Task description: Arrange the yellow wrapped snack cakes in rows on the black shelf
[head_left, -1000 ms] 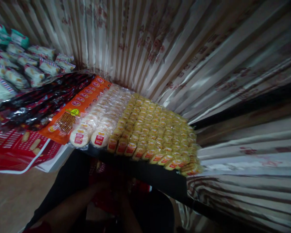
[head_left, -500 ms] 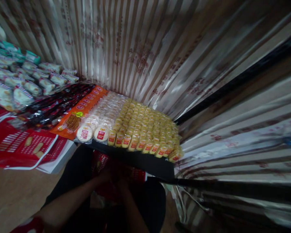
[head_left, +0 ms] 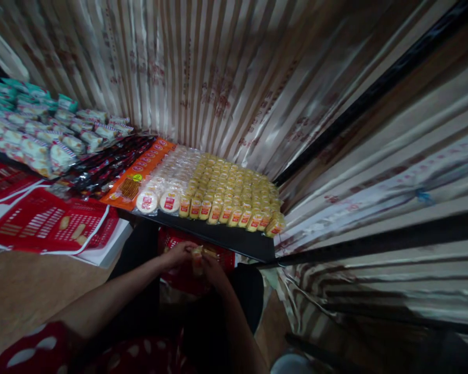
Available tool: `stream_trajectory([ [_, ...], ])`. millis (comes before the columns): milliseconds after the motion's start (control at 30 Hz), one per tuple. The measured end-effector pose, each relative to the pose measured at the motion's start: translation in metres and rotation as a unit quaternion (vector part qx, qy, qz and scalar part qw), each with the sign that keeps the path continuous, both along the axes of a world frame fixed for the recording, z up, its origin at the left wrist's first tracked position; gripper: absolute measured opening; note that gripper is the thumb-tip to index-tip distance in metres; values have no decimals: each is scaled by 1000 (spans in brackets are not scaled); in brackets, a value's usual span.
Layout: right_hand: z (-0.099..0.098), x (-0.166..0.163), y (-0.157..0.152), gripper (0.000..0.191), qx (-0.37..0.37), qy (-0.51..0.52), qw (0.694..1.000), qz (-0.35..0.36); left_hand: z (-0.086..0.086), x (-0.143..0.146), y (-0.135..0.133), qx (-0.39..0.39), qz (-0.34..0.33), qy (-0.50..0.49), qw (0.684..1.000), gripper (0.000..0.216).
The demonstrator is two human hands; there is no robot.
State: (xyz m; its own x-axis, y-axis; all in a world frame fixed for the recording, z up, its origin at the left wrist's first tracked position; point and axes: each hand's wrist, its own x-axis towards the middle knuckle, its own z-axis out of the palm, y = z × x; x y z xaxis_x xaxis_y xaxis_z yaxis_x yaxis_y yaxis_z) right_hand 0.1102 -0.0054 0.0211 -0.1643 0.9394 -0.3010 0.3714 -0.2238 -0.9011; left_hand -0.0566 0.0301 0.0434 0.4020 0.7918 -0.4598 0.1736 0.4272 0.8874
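Observation:
My left hand (head_left: pixel 178 255) and my right hand (head_left: pixel 214 270) meet below a black shelf edge (head_left: pixel 222 240). Both are closed on a small pale packet (head_left: pixel 197 256) held between them. Behind the hands sits a red basket (head_left: pixel 187 275), partly hidden. On the shelf above lie rows of small yellow snack packs (head_left: pixel 234 195) and round white cakes in clear wrap (head_left: pixel 167 182). My sleeves are red with white dots.
An orange snack pack (head_left: pixel 138 171), dark wrapped packs (head_left: pixel 101 166) and white-and-green packets (head_left: pixel 42 135) fill the shelf to the left. Red printed bags (head_left: pixel 47 223) lie on a low box. A striped shiny curtain (head_left: pixel 257 78) hangs behind and to the right. Brown floor (head_left: pixel 19 291) shows at lower left.
The view has tilted down and back, so the shelf looks smaller and higher. My hands, dim before, now show plainly with the pale packet between them.

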Motion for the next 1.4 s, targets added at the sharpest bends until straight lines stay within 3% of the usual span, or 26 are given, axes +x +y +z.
stream_trajectory([
  [300, 36, 13, -13, 40, 47, 78, 994, -66, 36, 19, 4, 75, -17, 8, 997, 26],
  [400, 48, 19, -17, 43, 63, 97, 989, -97, 46, 33, 8, 162, -42, 47, 985, 25],
  [500, 56, 25, -21, 44, 106, 60, 976, -179, 60, 52, 13, 261, -54, 105, 958, 29],
  [700, 68, 40, -22, 46, 255, -115, 904, -324, 92, 104, 27, 353, -78, 142, 922, 38],
  [767, 71, 45, -21, 46, 308, -180, 871, -339, 101, 122, 33, 382, -84, 146, 909, 36],
  [867, 74, 55, -18, 46, 340, -237, 844, -340, 112, 148, 41, 423, -85, 143, 891, 34],
  [1133, 61, 81, 4, 48, 341, -231, 843, -346, 118, 195, 58, 446, -96, 192, 869, 39],
  [1400, 54, 102, 25, 48, 345, -227, 838, -356, 119, 216, 68, 461, -123, 271, 836, 33],
])
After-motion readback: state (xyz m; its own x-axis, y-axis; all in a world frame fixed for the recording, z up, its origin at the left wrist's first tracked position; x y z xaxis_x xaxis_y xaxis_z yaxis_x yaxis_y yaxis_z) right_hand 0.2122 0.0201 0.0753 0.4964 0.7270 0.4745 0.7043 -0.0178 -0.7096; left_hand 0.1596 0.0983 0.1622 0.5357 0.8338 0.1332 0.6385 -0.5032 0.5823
